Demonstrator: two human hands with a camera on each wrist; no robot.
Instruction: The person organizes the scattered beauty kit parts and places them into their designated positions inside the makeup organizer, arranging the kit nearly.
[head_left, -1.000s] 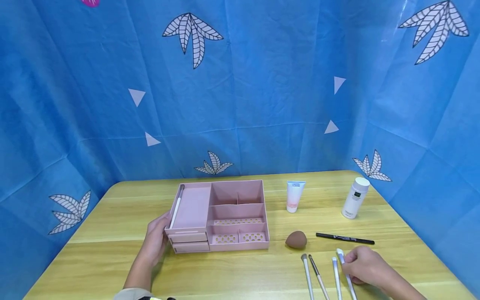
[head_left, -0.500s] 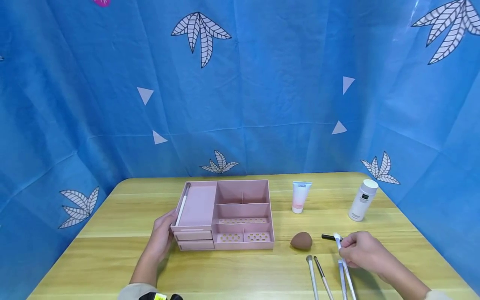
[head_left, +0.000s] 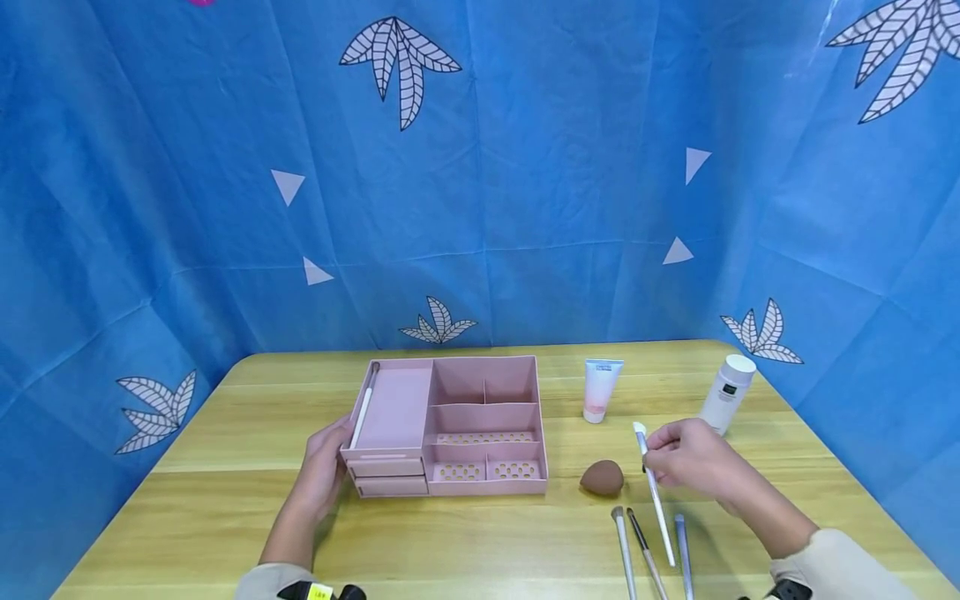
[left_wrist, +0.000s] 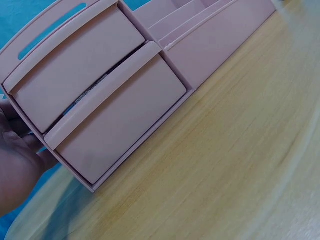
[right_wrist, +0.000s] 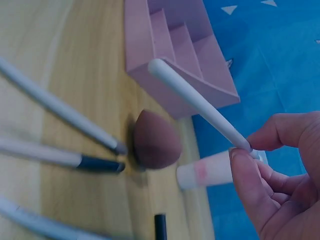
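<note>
My right hand [head_left: 693, 458] pinches a white-handled makeup brush [head_left: 658, 508] between thumb and fingertips, above the table. In the right wrist view the brush handle [right_wrist: 200, 105] slants up toward the upper left; its bristles are hidden there. My left hand [head_left: 324, 467] rests against the left side of a pink makeup organizer [head_left: 397, 408], fingers laid on its outer wall. Another makeup brush [head_left: 363, 412] lies along the organizer's left edge on the top tray. In the left wrist view two drawers [left_wrist: 120, 115] face the camera, both pushed in.
Three makeup brushes [head_left: 625, 550] lie at the front right. A brown makeup sponge [head_left: 602, 478] sits behind them. A small tube [head_left: 601, 392] and a white bottle [head_left: 726, 396] stand farther back. The black pencil [right_wrist: 160, 227] is mostly hidden by my right hand in the head view.
My right hand has picked the brush up from beside the others and moved it up and to the left. The left hand has stayed at the organizer.
</note>
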